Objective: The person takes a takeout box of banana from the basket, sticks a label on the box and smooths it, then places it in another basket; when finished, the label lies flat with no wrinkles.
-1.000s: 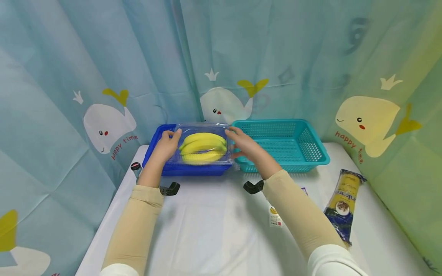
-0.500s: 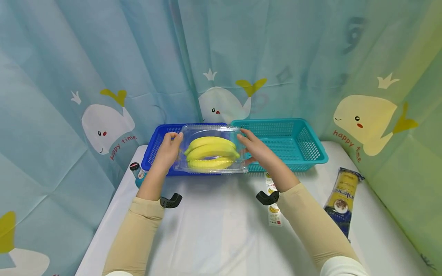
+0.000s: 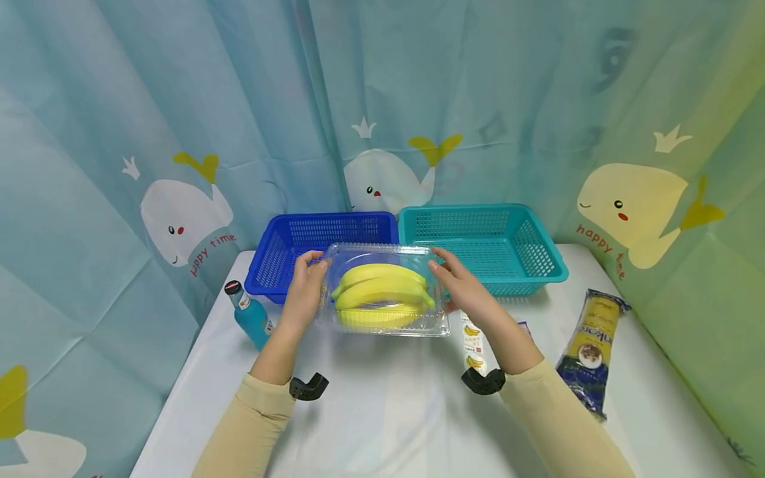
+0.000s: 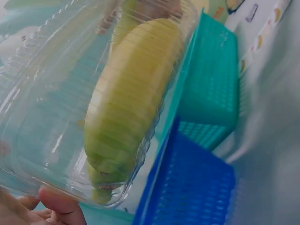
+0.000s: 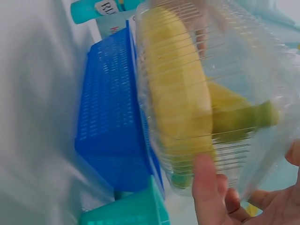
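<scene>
A clear plastic clamshell box (image 3: 382, 255) with yellow bananas (image 3: 385, 295) inside is held up between my two hands, tilted toward me. My left hand (image 3: 306, 289) grips its left end, thumb at the near side, as the left wrist view shows at the box corner. On the opposite end my right hand (image 3: 469, 289) pinches the box, its thumb (image 5: 206, 183) pressed on the wall in the right wrist view. The box hangs in front of the blue basket (image 3: 275, 265) and overlaps part of the teal basket (image 3: 508, 289) in the head view.
Left of my left forearm stands a blue bottle (image 3: 251, 318) with a dark cap. A strip of banana-print labels (image 3: 472, 338) lies by my right wrist, partly hidden. At the right lies a yellow and navy packet (image 3: 593, 352). A patterned curtain (image 3: 382, 99) closes off the back.
Both hands have drawn the box of bananas toward me and somewhat right, away from over the blue basket. The blue bottle and the basket's inside have come into fuller view.
</scene>
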Available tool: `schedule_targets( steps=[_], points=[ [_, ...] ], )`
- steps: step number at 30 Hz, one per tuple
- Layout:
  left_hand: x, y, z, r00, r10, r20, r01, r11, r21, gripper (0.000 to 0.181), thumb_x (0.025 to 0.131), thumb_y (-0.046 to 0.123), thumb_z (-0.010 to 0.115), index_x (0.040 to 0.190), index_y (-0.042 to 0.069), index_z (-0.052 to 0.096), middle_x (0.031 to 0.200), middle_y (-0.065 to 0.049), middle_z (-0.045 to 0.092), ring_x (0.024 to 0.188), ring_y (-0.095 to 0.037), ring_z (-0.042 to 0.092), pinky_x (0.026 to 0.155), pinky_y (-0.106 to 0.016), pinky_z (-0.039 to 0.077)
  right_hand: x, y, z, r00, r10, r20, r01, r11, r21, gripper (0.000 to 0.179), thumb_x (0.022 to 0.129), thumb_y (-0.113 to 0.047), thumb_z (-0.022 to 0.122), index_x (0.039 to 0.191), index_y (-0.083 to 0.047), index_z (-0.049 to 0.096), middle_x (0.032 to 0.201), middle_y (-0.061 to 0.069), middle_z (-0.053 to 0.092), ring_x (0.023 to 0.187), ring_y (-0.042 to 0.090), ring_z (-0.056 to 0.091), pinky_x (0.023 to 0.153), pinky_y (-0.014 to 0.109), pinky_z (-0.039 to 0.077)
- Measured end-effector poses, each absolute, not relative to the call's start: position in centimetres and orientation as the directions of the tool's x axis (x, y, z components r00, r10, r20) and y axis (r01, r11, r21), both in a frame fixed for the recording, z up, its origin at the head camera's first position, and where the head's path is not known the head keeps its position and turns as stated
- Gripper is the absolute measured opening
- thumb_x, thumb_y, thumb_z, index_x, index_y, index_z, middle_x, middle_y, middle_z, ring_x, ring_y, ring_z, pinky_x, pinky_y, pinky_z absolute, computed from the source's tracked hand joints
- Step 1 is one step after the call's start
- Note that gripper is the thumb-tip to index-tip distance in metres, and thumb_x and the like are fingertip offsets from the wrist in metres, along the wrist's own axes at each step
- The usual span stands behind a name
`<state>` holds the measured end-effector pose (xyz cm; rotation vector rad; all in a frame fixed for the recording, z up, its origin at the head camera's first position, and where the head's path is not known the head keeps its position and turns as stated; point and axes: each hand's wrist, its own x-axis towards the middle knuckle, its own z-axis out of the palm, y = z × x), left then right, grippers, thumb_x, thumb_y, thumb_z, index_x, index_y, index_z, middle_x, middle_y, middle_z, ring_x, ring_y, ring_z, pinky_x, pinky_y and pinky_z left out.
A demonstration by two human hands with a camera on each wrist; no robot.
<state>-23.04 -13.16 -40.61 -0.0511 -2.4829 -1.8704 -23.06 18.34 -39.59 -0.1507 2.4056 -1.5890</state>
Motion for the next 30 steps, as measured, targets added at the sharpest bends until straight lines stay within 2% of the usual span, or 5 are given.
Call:
schedule_targets(
  steps=[10, 17, 20, 23, 30],
  points=[
    [-21.3, -11.9, -43.0, -0.996, 0.091, 0.011, 0.036, 0.275, 0.961, 0.045, 0.104, 0.045, 0.036, 0.148, 0.032, 0.036, 0.148, 0.001, 0.047, 0.142, -0.029, 0.039, 0.115, -0.058, 0.033, -20.9, 19.3, -42.3, -0.968, -0.196, -0.155, 0.088, 0.314, -0.945, 0.074, 0.096, -0.065, 0.043, 0.156, -0.029, 0.021, 0.153, 0.017, 0.031, 0.12, 0.037, 0.044, 0.063, 0.037, 0.052],
    [-20.1, -11.2, -44.9, -0.997, 0.08, 0.017, 0.039, 0.272, 0.962, 0.042, 0.105, 0.041, 0.037, 0.146, 0.029, 0.039, 0.143, 0.0, 0.049, 0.132, -0.027, 0.045, 0.105, -0.052, 0.041, -19.3, 19.7, -44.3, -0.969, -0.181, -0.167, 0.112, 0.281, -0.953, 0.07, 0.097, -0.062, 0.044, 0.155, -0.028, 0.024, 0.153, 0.014, 0.032, 0.087, 0.026, 0.045, 0.054, 0.034, 0.049],
    [-19.9, -11.1, -45.8, -0.996, 0.093, 0.017, 0.04, 0.255, 0.966, 0.042, 0.105, 0.041, 0.038, 0.145, 0.028, 0.04, 0.143, -0.002, 0.05, 0.091, -0.019, 0.059, 0.079, -0.032, 0.051, -19.1, 19.8, -45.0, -0.968, -0.171, -0.185, 0.131, 0.284, -0.95, 0.069, 0.098, -0.062, 0.044, 0.154, -0.027, 0.024, 0.154, 0.014, 0.032, 0.077, 0.021, 0.043, 0.052, 0.032, 0.046],
    [-19.9, -11.0, -46.9, -0.995, 0.1, 0.006, 0.031, 0.251, 0.968, 0.044, 0.105, 0.042, 0.038, 0.145, 0.026, 0.04, 0.145, -0.004, 0.05, 0.084, -0.02, 0.057, 0.074, -0.032, 0.052, -19.1, 19.8, -45.7, -0.966, -0.166, -0.2, 0.145, 0.292, -0.945, 0.07, 0.098, -0.062, 0.044, 0.154, -0.025, 0.025, 0.153, 0.015, 0.034, 0.066, 0.018, 0.038, 0.049, 0.031, 0.045],
    [-19.9, -10.7, -49.2, -0.998, 0.055, -0.02, -0.005, 0.269, 0.963, 0.043, 0.103, 0.039, 0.043, 0.144, 0.026, 0.043, 0.142, -0.005, 0.049, 0.134, -0.031, 0.047, 0.108, -0.053, 0.04, -19.2, 19.9, -47.5, -0.958, -0.166, -0.232, 0.176, 0.298, -0.938, 0.07, 0.097, -0.063, 0.046, 0.152, -0.024, 0.027, 0.147, 0.019, 0.039, 0.059, 0.016, 0.037, 0.047, 0.031, 0.045]
  ],
)
